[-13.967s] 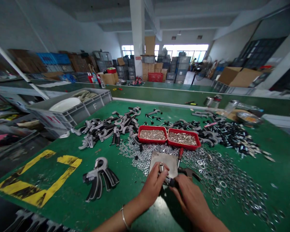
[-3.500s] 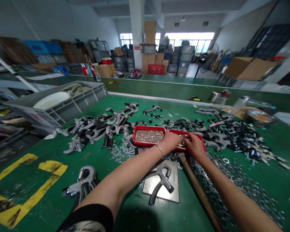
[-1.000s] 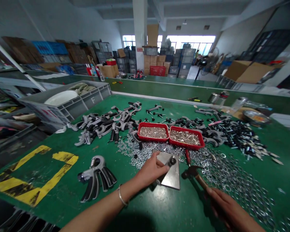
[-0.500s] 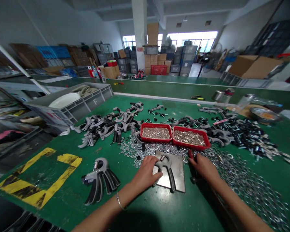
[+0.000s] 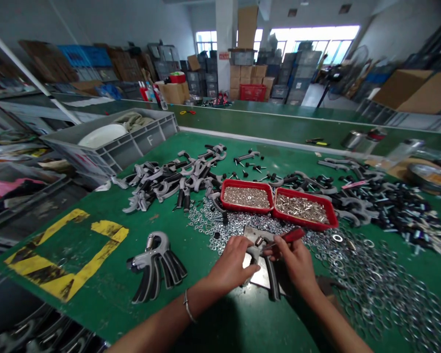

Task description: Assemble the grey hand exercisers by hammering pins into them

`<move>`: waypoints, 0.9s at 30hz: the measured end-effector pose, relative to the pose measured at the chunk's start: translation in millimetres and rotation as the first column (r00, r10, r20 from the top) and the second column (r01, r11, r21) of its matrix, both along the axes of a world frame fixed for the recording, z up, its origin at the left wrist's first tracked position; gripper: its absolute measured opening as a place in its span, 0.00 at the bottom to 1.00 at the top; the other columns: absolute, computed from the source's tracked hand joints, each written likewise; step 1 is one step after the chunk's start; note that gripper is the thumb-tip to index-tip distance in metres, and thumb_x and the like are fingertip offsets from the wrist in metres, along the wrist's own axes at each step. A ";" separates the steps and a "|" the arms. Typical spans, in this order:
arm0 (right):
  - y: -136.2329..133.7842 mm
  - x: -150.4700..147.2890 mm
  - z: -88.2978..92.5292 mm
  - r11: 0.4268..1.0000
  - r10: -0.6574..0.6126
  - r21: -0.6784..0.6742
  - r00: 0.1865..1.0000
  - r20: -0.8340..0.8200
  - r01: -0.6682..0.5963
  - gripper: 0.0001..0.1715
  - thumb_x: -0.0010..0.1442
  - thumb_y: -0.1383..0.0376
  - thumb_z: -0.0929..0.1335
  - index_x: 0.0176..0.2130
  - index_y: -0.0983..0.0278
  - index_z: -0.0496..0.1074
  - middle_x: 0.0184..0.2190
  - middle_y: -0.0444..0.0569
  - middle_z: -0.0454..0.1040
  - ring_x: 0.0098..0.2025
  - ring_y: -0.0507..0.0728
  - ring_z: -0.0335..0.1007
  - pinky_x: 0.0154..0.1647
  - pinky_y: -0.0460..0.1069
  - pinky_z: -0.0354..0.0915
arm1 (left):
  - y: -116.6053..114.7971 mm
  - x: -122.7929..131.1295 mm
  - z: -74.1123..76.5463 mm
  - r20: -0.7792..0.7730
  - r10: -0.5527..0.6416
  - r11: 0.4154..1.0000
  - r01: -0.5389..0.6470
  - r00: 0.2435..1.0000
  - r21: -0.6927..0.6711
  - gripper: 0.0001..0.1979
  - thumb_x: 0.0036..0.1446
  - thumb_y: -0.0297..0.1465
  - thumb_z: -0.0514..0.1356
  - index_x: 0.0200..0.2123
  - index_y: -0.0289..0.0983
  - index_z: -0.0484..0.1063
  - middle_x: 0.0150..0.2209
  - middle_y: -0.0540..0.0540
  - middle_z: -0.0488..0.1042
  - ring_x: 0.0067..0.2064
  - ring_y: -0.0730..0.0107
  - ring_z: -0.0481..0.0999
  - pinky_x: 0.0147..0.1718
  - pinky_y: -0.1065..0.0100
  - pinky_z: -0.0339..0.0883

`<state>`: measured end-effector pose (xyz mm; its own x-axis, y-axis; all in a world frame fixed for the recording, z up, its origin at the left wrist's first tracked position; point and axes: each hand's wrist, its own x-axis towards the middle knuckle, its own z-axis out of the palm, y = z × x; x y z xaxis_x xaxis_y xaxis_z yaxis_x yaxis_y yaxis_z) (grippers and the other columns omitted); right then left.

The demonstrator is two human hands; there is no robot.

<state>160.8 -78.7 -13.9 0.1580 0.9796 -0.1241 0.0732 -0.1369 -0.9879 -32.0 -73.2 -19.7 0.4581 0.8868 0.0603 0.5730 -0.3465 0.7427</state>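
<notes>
While the left hand (image 5: 230,262) presses a hand gripper (image 5: 272,279) onto a steel plate (image 5: 253,232), its fingers closed over the gripper's head, the right hand (image 5: 292,262) pinches a red-handled screwdriver (image 5: 293,235) — fingers curled, wrist raised, tip at the gripper. Loose washers (image 5: 371,294) surround the plate; red trays (image 5: 247,182) sit just beyond.

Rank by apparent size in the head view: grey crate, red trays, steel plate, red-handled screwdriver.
1. Grey plastic crate
2. Left red tray and right red tray: they look alike, so unranked
3. Steel plate: partly hidden, so unsure against the trays
4. Red-handled screwdriver
</notes>
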 end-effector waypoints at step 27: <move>8.2 7.3 -7.8 0.992 0.120 0.055 0.980 -0.158 -0.112 0.17 0.62 0.50 0.68 0.38 0.61 0.65 0.29 0.46 0.80 0.27 0.56 0.78 0.29 0.49 0.72 | -0.9 1.3 -4.8 -0.025 0.009 1.000 -0.009 1.000 0.004 0.20 0.55 0.32 0.64 0.50 0.40 0.63 0.51 0.43 0.65 0.55 0.54 0.61 0.57 0.53 0.57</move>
<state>168.1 -70.5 -21.7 0.0245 0.9953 -0.0936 -0.0739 -0.0916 -0.9931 -30.7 -74.2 -24.5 0.4518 0.8906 0.0523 0.5945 -0.3443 0.7266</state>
